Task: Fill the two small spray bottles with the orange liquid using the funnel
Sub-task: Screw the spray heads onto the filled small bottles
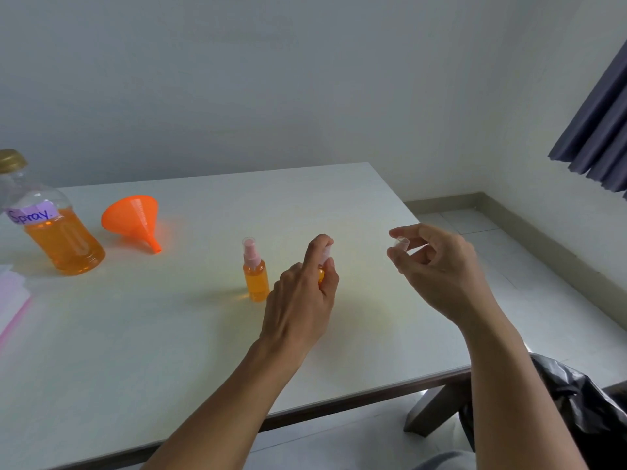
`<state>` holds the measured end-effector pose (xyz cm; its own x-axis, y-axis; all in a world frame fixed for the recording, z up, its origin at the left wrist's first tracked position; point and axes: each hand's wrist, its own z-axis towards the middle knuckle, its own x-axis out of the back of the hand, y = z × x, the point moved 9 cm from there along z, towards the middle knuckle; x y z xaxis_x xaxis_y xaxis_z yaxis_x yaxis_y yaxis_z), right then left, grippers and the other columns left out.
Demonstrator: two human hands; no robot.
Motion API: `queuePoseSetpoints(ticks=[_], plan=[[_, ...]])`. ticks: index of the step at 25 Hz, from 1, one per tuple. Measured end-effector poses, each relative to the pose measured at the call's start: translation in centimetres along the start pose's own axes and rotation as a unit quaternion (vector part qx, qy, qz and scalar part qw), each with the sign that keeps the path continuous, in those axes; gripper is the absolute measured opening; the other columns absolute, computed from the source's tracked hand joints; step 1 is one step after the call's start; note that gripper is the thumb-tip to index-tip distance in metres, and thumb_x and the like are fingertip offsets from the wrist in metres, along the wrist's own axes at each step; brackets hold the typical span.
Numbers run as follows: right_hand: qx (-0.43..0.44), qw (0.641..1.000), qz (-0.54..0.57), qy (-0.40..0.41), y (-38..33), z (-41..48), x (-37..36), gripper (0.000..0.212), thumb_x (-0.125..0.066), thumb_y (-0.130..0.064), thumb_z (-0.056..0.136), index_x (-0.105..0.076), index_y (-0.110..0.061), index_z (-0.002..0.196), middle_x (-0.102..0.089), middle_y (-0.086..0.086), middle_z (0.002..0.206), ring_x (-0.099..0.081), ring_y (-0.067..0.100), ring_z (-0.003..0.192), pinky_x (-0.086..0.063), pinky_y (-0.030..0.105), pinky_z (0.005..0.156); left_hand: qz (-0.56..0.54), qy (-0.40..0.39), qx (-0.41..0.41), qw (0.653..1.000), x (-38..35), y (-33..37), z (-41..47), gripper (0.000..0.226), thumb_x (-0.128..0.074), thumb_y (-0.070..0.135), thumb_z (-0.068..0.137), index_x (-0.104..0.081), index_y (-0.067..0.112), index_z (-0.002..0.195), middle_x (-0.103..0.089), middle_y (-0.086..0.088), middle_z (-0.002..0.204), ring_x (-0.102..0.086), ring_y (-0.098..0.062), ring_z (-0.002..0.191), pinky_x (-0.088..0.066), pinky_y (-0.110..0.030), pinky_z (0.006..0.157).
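Clearly "Spray." on big bottle [57, 228]; left hand [302, 300] grips spray bottle [321, 273], right hand [437, 262] pinches clear cap [401, 243].

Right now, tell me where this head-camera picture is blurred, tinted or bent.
Head view: the left hand and the small bottle it grips are soft; the funnel and standing spray bottle throw orange glows on the table; the table's edges splay with wide-angle distortion; the clear cap in the right hand barely shows.
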<state>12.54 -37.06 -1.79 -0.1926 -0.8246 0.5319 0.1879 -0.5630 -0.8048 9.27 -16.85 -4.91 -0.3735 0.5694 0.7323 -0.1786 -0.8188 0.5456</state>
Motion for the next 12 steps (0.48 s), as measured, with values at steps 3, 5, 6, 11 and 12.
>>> queuePoseSetpoints(ticks=[3, 5, 6, 11, 12], plan=[[0.005, 0.998, 0.063, -0.017, -0.6, 0.0, -0.9, 0.016, -0.069, -0.026, 0.094, -0.073, -0.032, 0.109, -0.076, -0.01, 0.089, -0.074, 0.016, 0.078, -0.06, 0.035, 0.074, -0.02, -0.03, 0.022, 0.999, 0.2, 0.2, -0.4, 0.048, -0.033, 0.05, 0.101, -0.018, 0.037, 0.145, -0.064, 0.014, 0.133, -0.071, -0.011, 0.09, -0.046, -0.026, 0.097], [0.012, 0.99, 0.132, -0.044, -1.7, -0.2, -1.9, 0.021, -0.072, -0.023, 0.093, -0.072, -0.029, 0.113, -0.078, -0.009, 0.098, -0.075, 0.018, 0.085, -0.062, 0.042, 0.082, -0.068, -0.054, 0.042, 0.995, 0.6, -0.2, -1.0, 0.048, -0.035, 0.056, 0.098, -0.018, 0.036, 0.138, -0.066, 0.012, 0.118, -0.068, -0.008, 0.078, -0.056, -0.019, 0.075], [0.019, 0.986, 0.157, -0.058, -2.4, -0.3, -2.4, 0.023, -0.074, -0.022, 0.093, -0.072, -0.026, 0.115, -0.079, -0.009, 0.101, -0.075, 0.015, 0.089, -0.062, 0.041, 0.085, -0.081, -0.079, 0.047, 0.993, 0.7, -0.4, -1.4, 0.046, -0.036, 0.055, 0.097, -0.018, 0.036, 0.135, -0.058, 0.013, 0.114, -0.064, -0.006, 0.076, -0.049, -0.01, 0.061], [0.065, 0.981, 0.159, -0.089, -5.4, -1.0, -4.6, 0.025, -0.077, -0.022, 0.088, -0.075, -0.029, 0.113, -0.077, -0.008, 0.1, -0.072, 0.014, 0.091, -0.063, 0.03, 0.083, -0.082, -0.144, 0.02, 0.986, 1.8, -1.7, -3.8, 0.047, -0.038, 0.057, 0.093, -0.02, 0.042, 0.135, -0.028, 0.03, 0.123, -0.06, -0.003, 0.091, -0.043, -0.007, 0.06], [0.068, 0.979, 0.163, -0.1, -5.7, -1.2, -5.2, 0.026, -0.078, -0.02, 0.087, -0.076, -0.027, 0.112, -0.077, -0.007, 0.098, -0.073, 0.015, 0.089, -0.063, 0.028, 0.083, -0.09, -0.139, 0.019, 0.986, 2.1, -2.2, -4.1, 0.049, -0.04, 0.059, 0.092, -0.022, 0.044, 0.134, -0.036, 0.025, 0.126, -0.06, -0.002, 0.095, -0.043, -0.006, 0.064]])
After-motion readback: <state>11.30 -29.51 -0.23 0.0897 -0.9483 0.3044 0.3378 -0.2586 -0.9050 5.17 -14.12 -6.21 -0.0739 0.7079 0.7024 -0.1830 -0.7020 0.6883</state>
